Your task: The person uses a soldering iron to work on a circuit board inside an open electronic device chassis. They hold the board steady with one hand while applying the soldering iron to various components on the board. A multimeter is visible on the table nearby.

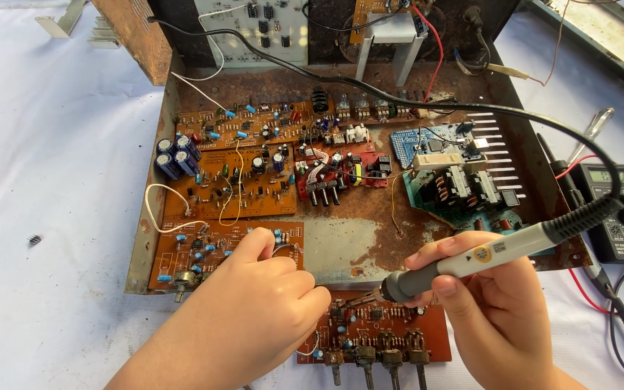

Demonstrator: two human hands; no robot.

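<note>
Your right hand (496,310) grips the grey-handled soldering iron (464,266) tight, tip over the small brown circuit board (388,336) just below the rusty metal chassis (341,245), while your left hand (269,289), fingers curled, rests on that board's left edge.

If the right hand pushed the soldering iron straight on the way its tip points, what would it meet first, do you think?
Probably the left hand: the soldering iron in the right hand points left and slightly down over the brown circuit board, though depth is unclear.

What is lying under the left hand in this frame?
Under the left hand lies an orange-brown circuit board with small blue capacitors, at the rusty chassis front edge. The hand covers the board's right part, and whatever its fingers pinch is hidden.
</note>
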